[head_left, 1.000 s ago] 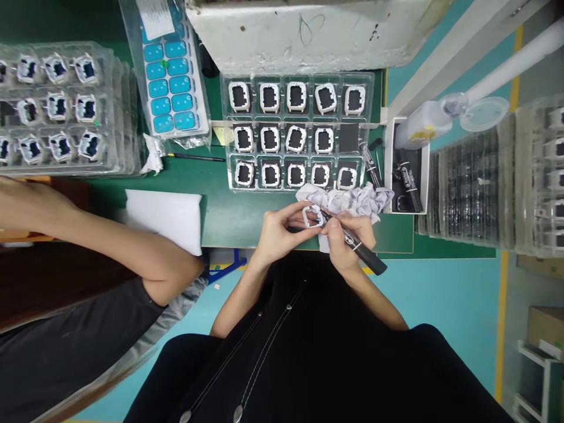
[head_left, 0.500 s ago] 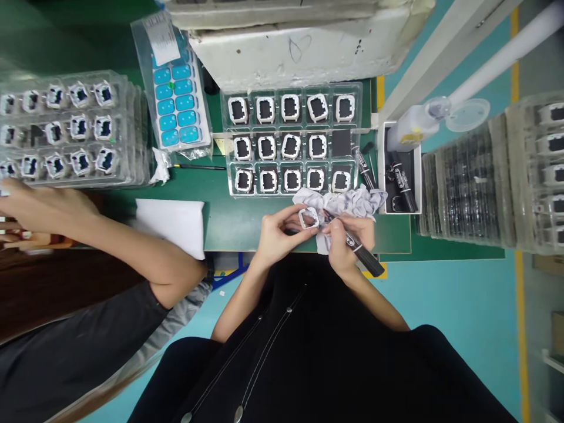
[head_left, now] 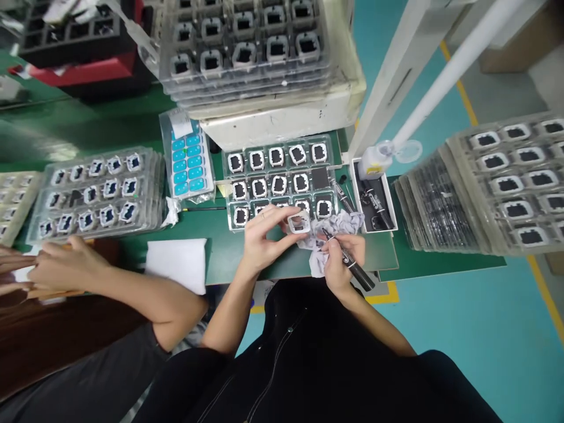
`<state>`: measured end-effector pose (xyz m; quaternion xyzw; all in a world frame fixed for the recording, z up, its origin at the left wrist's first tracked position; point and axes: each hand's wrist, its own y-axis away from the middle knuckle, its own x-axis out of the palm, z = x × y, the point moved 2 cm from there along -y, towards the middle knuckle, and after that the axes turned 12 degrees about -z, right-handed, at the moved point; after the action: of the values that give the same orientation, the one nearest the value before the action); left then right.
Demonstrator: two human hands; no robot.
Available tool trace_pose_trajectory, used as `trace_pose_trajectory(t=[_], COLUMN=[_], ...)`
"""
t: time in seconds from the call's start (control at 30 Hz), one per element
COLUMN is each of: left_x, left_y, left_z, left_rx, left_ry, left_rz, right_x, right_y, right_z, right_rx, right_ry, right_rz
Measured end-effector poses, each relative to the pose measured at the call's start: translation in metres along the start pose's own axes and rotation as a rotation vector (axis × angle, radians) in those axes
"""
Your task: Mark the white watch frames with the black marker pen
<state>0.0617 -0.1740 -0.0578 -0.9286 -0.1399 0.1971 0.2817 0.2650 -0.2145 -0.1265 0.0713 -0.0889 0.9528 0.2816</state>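
Between thumb and fingers, my left hand (head_left: pixel 268 241) holds a small whitish square frame (head_left: pixel 299 222) by its sides, just over the front row of a clear plastic tray (head_left: pixel 282 165). A black marker pen (head_left: pixel 358 271) is gripped in my right hand (head_left: pixel 342 261), its tip pointing up and left, apart from the frame. Beneath and beside the pen tip lies a crumpled white cloth (head_left: pixel 341 223). Similar frames with dark centres sit in the tray; one pocket in its middle row has no frame.
A white box (head_left: pixel 392 228) with markers and a bottle (head_left: pixel 374 163) stands right of the tray. Tray stacks (head_left: pixel 445 200) rise farther right, and others (head_left: pixel 247 76) behind. To the left are a blue-celled pack (head_left: pixel 187 167), a folded white cloth (head_left: pixel 176 264) and a co-worker's arm (head_left: pixel 136 299).
My view has tilted up, showing more of the bench behind. My left hand has raised the frame away from the pen tip toward the tray; my right hand keeps the marker.
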Motion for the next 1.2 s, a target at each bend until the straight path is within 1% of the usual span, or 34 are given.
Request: trace_pose_trajectory(t=[0.07, 0.17, 0.3, 0.4, 0.57, 0.63, 0.67, 0.7, 0.77, 0.83, 0.93, 1.0, 1.07, 1.13, 1.2], left_x=[0.002, 0.005, 0.015, 0.033, 0.072, 0.079, 0.078, 0.073, 0.054, 0.026, -0.018, -0.043, -0.060, -0.069, -0.074], left_y=[-0.010, -0.024, -0.045, -0.061, -0.079, -0.082, -0.084, -0.086, -0.092, -0.099, -0.106, -0.109, -0.113, -0.118, -0.125], left_z=[-0.002, -0.001, 0.010, 0.026, 0.050, 0.054, 0.056, 0.057, 0.063, 0.073, 0.093, 0.108, 0.124, 0.138, 0.149], left_rx=[0.071, 0.129, 0.177, 0.191, 0.188, 0.179, 0.174, 0.165, 0.124, 0.065, -0.031, -0.093, -0.151, -0.210, -0.272], left_ry=[-0.002, -0.066, -0.157, -0.250, -0.428, -0.436, -0.436, -0.443, -0.488, -0.551, -0.656, -0.733, -0.799, -0.838, -0.851], left_rz=[0.018, 0.052, 0.085, 0.139, 0.270, 0.296, 0.285, 0.254, 0.140, 0.029, -0.070, -0.126, -0.120, -0.045, 0.017], right_x=[0.000, -0.001, -0.001, -0.001, -0.001, -0.001, -0.001, -0.001, -0.001, -0.001, 0.000, 0.000, 0.000, 0.000, 0.001], right_y=[0.000, 0.000, 0.001, 0.001, 0.000, -0.001, -0.002, -0.002, -0.003, -0.004, -0.005, -0.005, -0.005, -0.005, -0.005], right_z=[-0.001, -0.002, -0.004, -0.005, -0.004, -0.004, -0.004, -0.004, -0.005, -0.006, -0.006, -0.006, -0.007, -0.006, -0.006], right_rx=[0.017, 0.038, 0.062, 0.076, 0.067, 0.063, 0.063, 0.064, 0.062, 0.054, 0.048, 0.049, 0.052, 0.049, 0.042], right_ry=[-0.008, 0.001, -0.012, -0.007, 0.005, 0.001, -0.004, -0.013, -0.034, -0.053, -0.069, -0.068, -0.059, -0.042, -0.028], right_rz=[0.001, 0.005, 0.017, 0.018, 0.010, 0.004, 0.003, 0.001, -0.003, -0.004, -0.002, 0.004, 0.018, 0.029, 0.037])
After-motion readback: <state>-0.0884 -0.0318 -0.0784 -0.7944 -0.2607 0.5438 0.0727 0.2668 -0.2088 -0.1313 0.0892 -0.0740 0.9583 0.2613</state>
